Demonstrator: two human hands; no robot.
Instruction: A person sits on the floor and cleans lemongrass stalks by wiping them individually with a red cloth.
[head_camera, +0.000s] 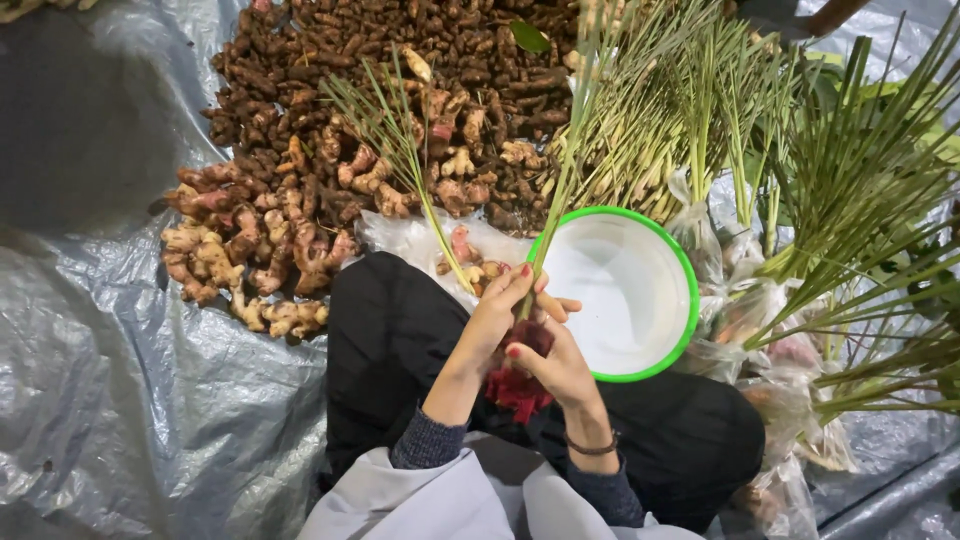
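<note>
1. Lemongrass stalks (560, 180) held upright in front of the lap, base ends pinched between both hands, green tips running far toward the piles.
2. Left hand (500, 315) closed around the stalk bases from the left; fingers wrapped, thumb side up.
3. Right hand (555, 365) closed too, gripping a dark red clump (520, 385) against the stalk bases; can't tell if it's bands or string.
4. White bowl with green rim (690, 300) just right of the hands, nothing visible inside.
5. Progress, judged: small bunch gathered, binding looks under way, not finished.
6. Loose lemongrass pile (650, 130) far right is large, so most seems left; bagged stalks (800, 330) at right look done.
7. Ginger-like roots (260, 250) far left, darker roots (400, 60) beyond, all on grey tarp (120, 380).
</note>
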